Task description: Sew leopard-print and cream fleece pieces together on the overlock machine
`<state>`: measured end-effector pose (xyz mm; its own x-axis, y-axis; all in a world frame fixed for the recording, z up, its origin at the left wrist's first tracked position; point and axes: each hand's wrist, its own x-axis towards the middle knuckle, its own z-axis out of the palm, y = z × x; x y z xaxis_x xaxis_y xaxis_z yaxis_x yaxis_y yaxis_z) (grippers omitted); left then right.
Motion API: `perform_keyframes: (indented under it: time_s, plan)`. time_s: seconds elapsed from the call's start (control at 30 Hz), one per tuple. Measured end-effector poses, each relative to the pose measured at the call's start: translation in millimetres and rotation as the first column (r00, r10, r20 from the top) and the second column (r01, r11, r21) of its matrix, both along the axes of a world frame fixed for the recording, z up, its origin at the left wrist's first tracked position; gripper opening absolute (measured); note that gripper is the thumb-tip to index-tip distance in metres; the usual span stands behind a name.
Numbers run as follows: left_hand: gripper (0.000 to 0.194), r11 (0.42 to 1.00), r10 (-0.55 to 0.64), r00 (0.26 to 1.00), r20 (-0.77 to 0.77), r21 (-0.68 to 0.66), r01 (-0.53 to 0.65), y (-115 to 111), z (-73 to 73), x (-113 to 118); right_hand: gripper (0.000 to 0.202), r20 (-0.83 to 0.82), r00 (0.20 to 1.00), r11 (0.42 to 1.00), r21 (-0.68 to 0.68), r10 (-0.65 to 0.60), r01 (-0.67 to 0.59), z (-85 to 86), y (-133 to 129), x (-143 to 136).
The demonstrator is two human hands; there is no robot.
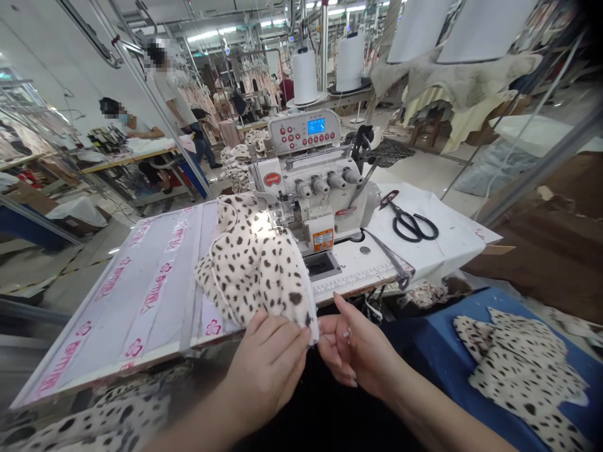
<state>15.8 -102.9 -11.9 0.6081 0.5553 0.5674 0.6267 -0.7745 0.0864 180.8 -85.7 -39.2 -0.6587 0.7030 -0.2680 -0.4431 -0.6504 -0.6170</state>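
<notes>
A piece of cream plush fabric with dark spots (257, 267) lies on the machine bed, its far part under the lit presser-foot area of a white overlock sewing machine (301, 179). My left hand (271, 358) is closed on the fabric's near right corner at the table's front edge. Just right of that corner is my right hand (351, 348), thumb raised and apart, fingers loosely curled. Its fingertips are at the fabric's edge; whether they touch it I cannot tell. A small pale bit, like lint or thread, shows at those fingers.
Black-handled scissors (412, 223) lie on the white table cover right of the machine. Spotted fabric pieces (527, 364) rest on blue cloth at lower right. Thread cones (305, 75) stand behind the machine. Two people (176, 103) are at the back left.
</notes>
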Motion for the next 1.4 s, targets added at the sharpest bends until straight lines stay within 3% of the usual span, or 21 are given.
perform_keyframes:
  time_s: [0.13, 0.2, 0.23, 0.3, 0.37, 0.4, 0.47, 0.57, 0.67, 0.73, 0.83, 0.9, 1.0, 1.07, 1.23, 1.4]
  plan:
    - [0.021, 0.998, -0.049, 0.998, 0.049, -0.029, 0.050, 2, 2.3, -3, 0.067, 0.124, 0.992, 0.992, 0.129, -0.004, -0.012, -0.2, -3, 3]
    - [0.021, 0.998, -0.060, 0.995, 0.077, -0.019, 0.062, 4, 2.4, -5, 0.053, 0.328, 0.929, 0.936, 0.347, -0.173, 0.052, -0.2, -5, 8]
    - [0.022, 0.998, -0.062, 0.994, 0.085, -0.014, 0.064, 5, 2.0, -5, 0.040, 0.407, 0.853, 0.853, 0.516, -0.327, 0.080, -0.1, -6, 11]
    - [0.022, 0.998, -0.066, 0.994, 0.091, -0.010, 0.067, 6, 1.0, -6, 0.016, 0.390, 0.680, 0.549, 0.835, -0.621, 0.023, 0.1, -6, 16]
    - [0.022, 0.997, -0.078, 0.992, 0.098, -0.004, 0.079, 6, 0.2, -6, 0.025, 0.265, 0.633, 0.220, 0.964, -0.727, -0.151, 0.1, -3, 19]
    - [0.022, 0.997, -0.083, 0.991, 0.106, 0.002, 0.083, 7, 0.0, -6, 0.030, 0.224, 0.653, 0.093, 0.969, -0.723, -0.229, -0.1, -1, 20]
    - [0.021, 0.996, -0.089, 0.988, 0.125, 0.009, 0.089, 6, 0.0, -6, 0.032, 0.178, 0.693, -0.088, 0.940, -0.699, -0.331, -0.9, 5, 20]
    - [0.024, 0.994, -0.107, 0.983, 0.148, -0.023, 0.111, 5, -1.8, -5, 0.026, 0.116, 0.707, -0.231, 0.898, -0.698, -0.376, -3.0, 14, 19]
    - [0.024, 0.986, -0.084, 0.978, 0.193, -0.124, 0.110, 9, -10.1, -2, 0.022, 0.138, 0.708, -0.261, 0.867, -0.693, -0.424, -3.6, 17, 20]
    - [0.024, 0.986, 0.035, 0.977, 0.212, -0.164, 0.000, 17, -18.2, -3, 0.023, 0.173, 0.715, -0.241, 0.866, -0.677, -0.438, -1.2, 17, 22]
    - [0.026, 0.960, 0.278, 0.937, 0.213, -0.046, -0.275, 37, -26.5, -15, 0.022, 0.210, 0.743, -0.171, 0.900, -0.636, -0.401, 7.8, 17, 24]
    - [0.019, 0.930, 0.348, 0.917, 0.193, 0.049, -0.364, 48, -25.7, -31, 0.022, 0.229, 0.762, -0.112, 0.924, -0.605, -0.366, 14.2, 17, 25]
    - [0.012, 0.931, 0.334, 0.936, 0.113, 0.117, -0.346, 54, -17.7, -54, 0.021, 0.258, 0.779, -0.061, 0.933, -0.571, -0.354, 16.8, 16, 24]
    - [0.016, 0.932, 0.315, 0.946, 0.075, 0.167, -0.323, 53, -11.9, -62, 0.019, 0.244, 0.785, -0.066, 0.938, -0.569, -0.340, 13.0, 17, 22]
    - [0.029, 0.921, 0.256, 0.965, 0.059, 0.289, -0.261, 61, -2.1, -60, 0.018, 0.161, 0.773, -0.101, 0.955, -0.614, -0.279, 4.4, 25, 17]
    - [0.025, 0.913, 0.274, 0.962, -0.012, 0.317, -0.256, 84, 3.8, -59, 0.019, 0.223, 0.735, -0.018, 0.952, -0.640, -0.304, 4.5, 44, 17]
